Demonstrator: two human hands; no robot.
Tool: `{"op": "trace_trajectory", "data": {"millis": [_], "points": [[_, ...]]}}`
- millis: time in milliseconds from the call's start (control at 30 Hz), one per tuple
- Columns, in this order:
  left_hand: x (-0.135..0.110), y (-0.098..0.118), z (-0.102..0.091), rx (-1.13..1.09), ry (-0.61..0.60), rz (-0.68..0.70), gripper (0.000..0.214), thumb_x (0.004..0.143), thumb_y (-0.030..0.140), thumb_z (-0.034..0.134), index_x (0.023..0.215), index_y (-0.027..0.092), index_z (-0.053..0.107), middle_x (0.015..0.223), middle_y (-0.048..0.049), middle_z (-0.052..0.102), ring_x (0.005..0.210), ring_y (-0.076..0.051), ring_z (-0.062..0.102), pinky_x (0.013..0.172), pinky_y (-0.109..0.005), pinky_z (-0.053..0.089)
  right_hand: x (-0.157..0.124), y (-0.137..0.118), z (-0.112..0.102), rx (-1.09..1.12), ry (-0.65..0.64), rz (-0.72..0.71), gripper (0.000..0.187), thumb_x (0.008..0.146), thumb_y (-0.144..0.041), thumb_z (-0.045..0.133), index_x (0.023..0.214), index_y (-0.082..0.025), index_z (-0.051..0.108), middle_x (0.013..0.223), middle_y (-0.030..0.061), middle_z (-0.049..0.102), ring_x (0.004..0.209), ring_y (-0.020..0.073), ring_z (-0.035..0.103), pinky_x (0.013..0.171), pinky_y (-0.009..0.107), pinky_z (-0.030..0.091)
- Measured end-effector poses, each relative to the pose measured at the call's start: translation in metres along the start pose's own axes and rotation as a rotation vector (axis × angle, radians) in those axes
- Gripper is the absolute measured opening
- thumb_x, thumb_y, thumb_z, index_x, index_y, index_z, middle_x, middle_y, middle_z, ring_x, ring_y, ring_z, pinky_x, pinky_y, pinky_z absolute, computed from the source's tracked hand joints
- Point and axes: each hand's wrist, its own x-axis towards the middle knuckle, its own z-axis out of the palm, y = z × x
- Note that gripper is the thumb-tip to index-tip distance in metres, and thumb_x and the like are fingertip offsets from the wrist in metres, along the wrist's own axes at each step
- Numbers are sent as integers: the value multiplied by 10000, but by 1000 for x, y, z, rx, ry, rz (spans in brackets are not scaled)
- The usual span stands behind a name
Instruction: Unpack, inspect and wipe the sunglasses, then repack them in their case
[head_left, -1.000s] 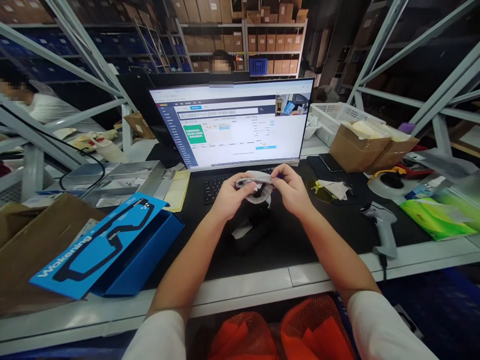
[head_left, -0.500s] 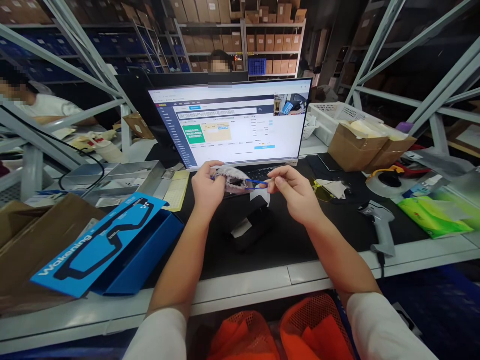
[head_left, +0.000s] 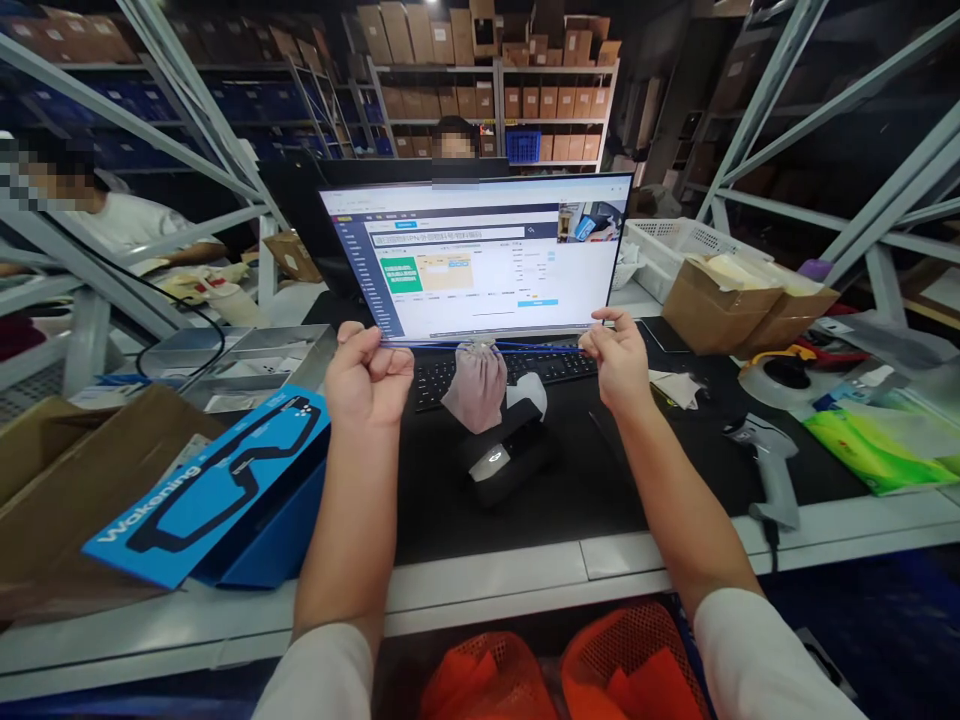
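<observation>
A small light-grey drawstring pouch (head_left: 477, 388) hangs in front of the monitor, its mouth gathered shut. Its blue drawstring (head_left: 525, 348) is stretched taut to both sides. My left hand (head_left: 367, 375) pinches one end of the cord, and my right hand (head_left: 619, 360) pinches the other. What the pouch contains, if anything, is hidden. Just below it on the black mat (head_left: 442, 510) lies a dark object with a pale label (head_left: 514, 455); its kind I cannot make out. A keyboard (head_left: 559, 368) shows behind the pouch.
To the left, a blue box marked "Wakening" (head_left: 217, 490) rests against an open cardboard box (head_left: 67, 500). The monitor (head_left: 480, 260) stands ahead. At right are a barcode scanner (head_left: 772, 470), a tape roll (head_left: 784, 375), a green packet (head_left: 870, 445) and cartons (head_left: 720, 310). Two people are beyond the bench.
My hands have moved apart, pulling the drawstring tight. The pouch mouth, open before, is now cinched and the pouch hangs down between my hands.
</observation>
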Motion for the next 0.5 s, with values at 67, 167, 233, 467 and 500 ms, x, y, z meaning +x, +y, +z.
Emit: {"op": "trace_trajectory", "data": {"millis": [67,167,233,467,500], "points": [[-8,0,7,-28,-36,35,403,771,-49,593,688,208,294,498,113,117,355,-47,86,390,-169,254,-6,0,3,-207,-54,-80,187,896,-406,595,968,-235,578,575,-70,431,545,129,430,574,274,360],[-29,-1,20,-11,-136,43,364,812,21,637,713,208,340,491,118,148,362,-44,110,433,-158,318,-27,-6,18,-539,-318,-64,234,936,-410,561,1022,-212,650,635,-38,531,580,136,490,583,278,360],[-46,-8,28,36,-237,19,375,807,103,716,733,212,365,479,130,167,363,-36,141,498,-168,394,-46,-10,34,-660,-538,-57,400,884,-444,651,1215,-222,622,678,-35,588,622,151,551,609,277,391],[-101,-56,33,356,-672,-203,408,799,401,787,742,218,427,575,68,460,482,-74,406,559,-252,419,-89,5,65,-709,-606,-181,506,819,-360,688,1297,-247,572,927,62,687,762,240,638,669,345,476],[-107,-60,32,392,-720,-261,375,805,409,778,756,221,458,604,51,473,516,-89,431,537,-247,389,-88,6,63,-710,-532,-154,519,812,-330,676,1309,-239,557,915,62,684,761,245,640,671,353,481]]}}
